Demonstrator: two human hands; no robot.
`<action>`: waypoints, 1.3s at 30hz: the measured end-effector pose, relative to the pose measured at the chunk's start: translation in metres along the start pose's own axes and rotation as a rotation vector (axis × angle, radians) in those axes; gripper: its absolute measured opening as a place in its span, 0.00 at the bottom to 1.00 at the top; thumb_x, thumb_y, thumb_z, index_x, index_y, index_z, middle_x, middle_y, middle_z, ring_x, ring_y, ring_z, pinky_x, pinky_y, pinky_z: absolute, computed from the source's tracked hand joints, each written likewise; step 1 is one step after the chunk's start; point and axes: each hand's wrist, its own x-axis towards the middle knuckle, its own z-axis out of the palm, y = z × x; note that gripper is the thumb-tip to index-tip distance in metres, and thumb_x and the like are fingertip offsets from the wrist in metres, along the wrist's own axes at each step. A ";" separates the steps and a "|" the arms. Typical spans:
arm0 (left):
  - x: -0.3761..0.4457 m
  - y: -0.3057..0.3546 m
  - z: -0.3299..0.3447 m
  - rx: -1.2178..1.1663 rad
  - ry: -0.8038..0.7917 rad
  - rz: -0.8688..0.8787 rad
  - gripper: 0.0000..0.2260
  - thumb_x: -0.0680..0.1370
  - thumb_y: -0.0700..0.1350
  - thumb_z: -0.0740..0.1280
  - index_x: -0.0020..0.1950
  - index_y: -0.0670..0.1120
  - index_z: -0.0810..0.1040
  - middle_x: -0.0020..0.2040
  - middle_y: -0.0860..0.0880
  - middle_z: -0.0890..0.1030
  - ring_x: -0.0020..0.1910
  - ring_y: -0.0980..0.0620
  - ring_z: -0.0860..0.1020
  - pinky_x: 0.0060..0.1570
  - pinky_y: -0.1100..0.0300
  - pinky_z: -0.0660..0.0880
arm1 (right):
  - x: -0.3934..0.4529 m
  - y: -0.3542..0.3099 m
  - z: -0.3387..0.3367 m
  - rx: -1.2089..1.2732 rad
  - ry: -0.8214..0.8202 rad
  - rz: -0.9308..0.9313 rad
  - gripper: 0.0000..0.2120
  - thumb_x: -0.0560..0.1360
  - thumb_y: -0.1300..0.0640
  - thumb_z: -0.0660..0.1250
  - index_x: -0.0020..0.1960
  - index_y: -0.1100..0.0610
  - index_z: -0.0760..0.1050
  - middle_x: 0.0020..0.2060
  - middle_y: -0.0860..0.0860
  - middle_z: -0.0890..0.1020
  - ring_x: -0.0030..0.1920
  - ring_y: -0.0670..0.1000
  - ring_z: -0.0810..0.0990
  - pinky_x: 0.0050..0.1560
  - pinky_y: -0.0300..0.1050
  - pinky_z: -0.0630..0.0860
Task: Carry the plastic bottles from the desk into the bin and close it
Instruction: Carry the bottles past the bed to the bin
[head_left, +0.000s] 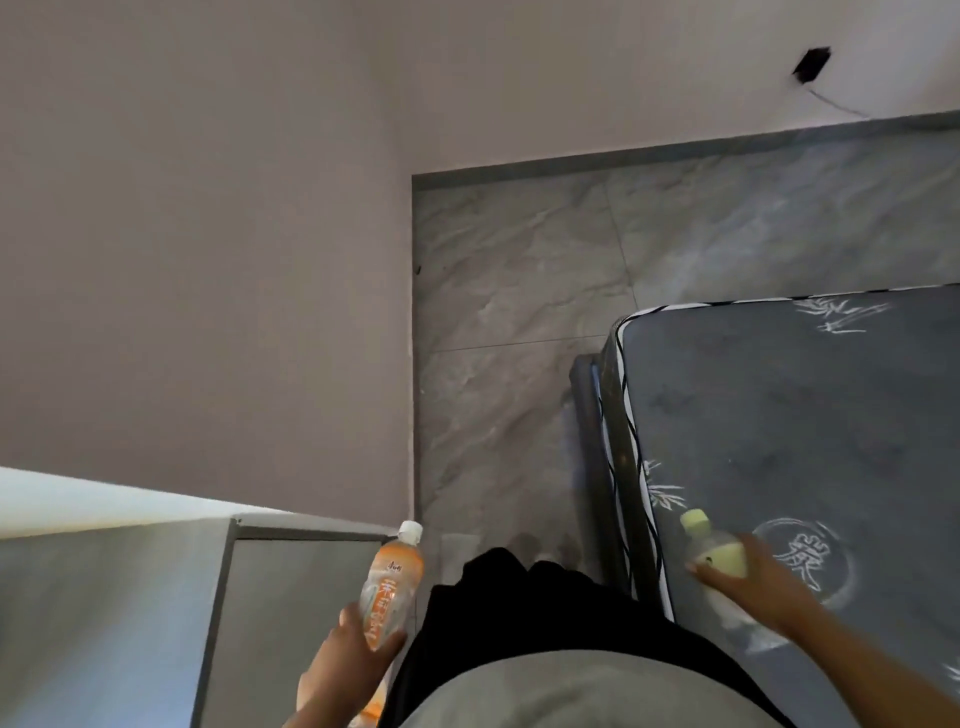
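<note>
My left hand grips an orange-labelled plastic bottle with a white cap, held upright at the lower middle, beside a grey cabinet. My right hand holds a clear plastic bottle with a pale green cap and label, tilted over the edge of the bed. Each hand is shut around its bottle's body. No bin or desk shows in this view.
A dark grey mattress with white leaf prints fills the right side. A grey cabinet stands at the lower left against a pale wall. A strip of marble-tiled floor runs ahead between them.
</note>
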 end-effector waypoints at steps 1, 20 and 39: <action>0.004 0.004 -0.004 -0.022 0.001 -0.026 0.31 0.71 0.59 0.66 0.67 0.45 0.62 0.63 0.45 0.76 0.61 0.45 0.76 0.59 0.54 0.71 | 0.007 -0.012 -0.006 0.001 0.003 -0.003 0.40 0.65 0.41 0.74 0.68 0.61 0.64 0.61 0.63 0.76 0.61 0.63 0.75 0.60 0.53 0.72; 0.149 0.147 -0.147 0.076 -0.037 0.133 0.29 0.71 0.59 0.68 0.65 0.45 0.64 0.59 0.44 0.78 0.57 0.45 0.78 0.53 0.55 0.73 | 0.083 -0.130 -0.053 0.117 0.018 0.161 0.41 0.58 0.39 0.76 0.62 0.59 0.67 0.57 0.59 0.78 0.54 0.58 0.76 0.52 0.47 0.69; 0.250 0.283 -0.238 -0.056 -0.053 -0.027 0.25 0.71 0.55 0.70 0.59 0.42 0.68 0.55 0.41 0.77 0.54 0.43 0.76 0.47 0.57 0.67 | 0.222 -0.268 -0.156 0.289 0.041 0.101 0.30 0.66 0.52 0.77 0.62 0.61 0.69 0.52 0.58 0.77 0.47 0.55 0.73 0.47 0.45 0.68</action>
